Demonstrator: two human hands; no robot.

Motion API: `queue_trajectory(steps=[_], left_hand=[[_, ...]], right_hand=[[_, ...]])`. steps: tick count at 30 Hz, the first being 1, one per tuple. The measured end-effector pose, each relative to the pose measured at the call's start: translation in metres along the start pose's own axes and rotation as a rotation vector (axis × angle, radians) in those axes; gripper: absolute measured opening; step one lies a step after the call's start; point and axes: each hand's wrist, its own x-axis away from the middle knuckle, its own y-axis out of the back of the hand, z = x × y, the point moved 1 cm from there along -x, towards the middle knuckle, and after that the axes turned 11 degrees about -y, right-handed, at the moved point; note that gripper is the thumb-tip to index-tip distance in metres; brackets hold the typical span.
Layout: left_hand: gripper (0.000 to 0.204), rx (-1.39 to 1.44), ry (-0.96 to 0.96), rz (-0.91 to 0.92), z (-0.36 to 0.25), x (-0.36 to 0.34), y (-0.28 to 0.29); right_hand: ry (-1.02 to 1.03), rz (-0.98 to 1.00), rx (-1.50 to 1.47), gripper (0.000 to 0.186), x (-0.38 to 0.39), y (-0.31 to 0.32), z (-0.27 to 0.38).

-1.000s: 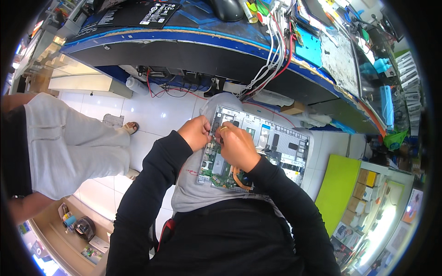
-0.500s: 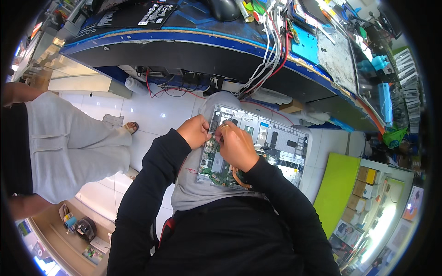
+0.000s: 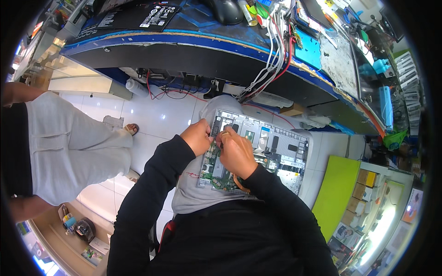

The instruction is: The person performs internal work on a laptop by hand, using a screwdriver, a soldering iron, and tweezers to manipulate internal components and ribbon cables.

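Vs earlier frame: almost no change. Both hands are still bunched over the same spot on the laptop; the person on the left in grey trousers (image 3: 69,152) has shifted slightly, foot still on the white floor (image 3: 156,110).

Left hand (image 3: 197,136): fingers curled in, knuckles up, at the upper left corner of the open laptop (image 3: 271,147), touching the green board (image 3: 216,168) edge. Whether it pinches anything can't be told, fingertips hidden.

Right hand (image 3: 237,152): just beside the left, nearly touching it, fingers closed toward the same point on the board. Ring on one finger. Looks pinched on something small, but the item is too small to make out.

Laptop: bottom cover off, internals up, lying on the person's lap on grey cloth (image 3: 193,198), tilted. Hands sit over its left part; the right part with the silver chassis is uncovered. Green board runs from under the hands down toward the body.

Further right: worktop (image 3: 193,50) edge arcs above the laptop, white and red cables (image 3: 271,69) hang off it down toward the laptop. Yellow-green panel (image 3: 338,193) well right of the laptop.
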Motion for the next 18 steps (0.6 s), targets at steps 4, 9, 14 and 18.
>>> queue_trajectory(steps=[4, 9, 14, 18], left_hand=[[0.025, -0.130, -0.137, -0.053, 0.005, 0.003, -0.001], [0.024, -0.037, -0.051, -0.022, -0.005, 0.001, 0.004], [0.022, 0.034, 0.028, 0.034, -0.006, -0.001, 0.004], [0.025, 0.120, 0.020, 0.084, 0.005, -0.005, 0.007]], right_hand=[[0.023, 0.006, -0.013, 0.017, 0.000, 0.001, -0.001], [0.038, -0.018, -0.017, 0.023, -0.002, 0.007, -0.002], [0.090, 0.084, 0.046, 0.019, -0.004, 0.011, -0.003], [0.116, 0.068, 0.016, 0.017, 0.003, 0.024, -0.002]])
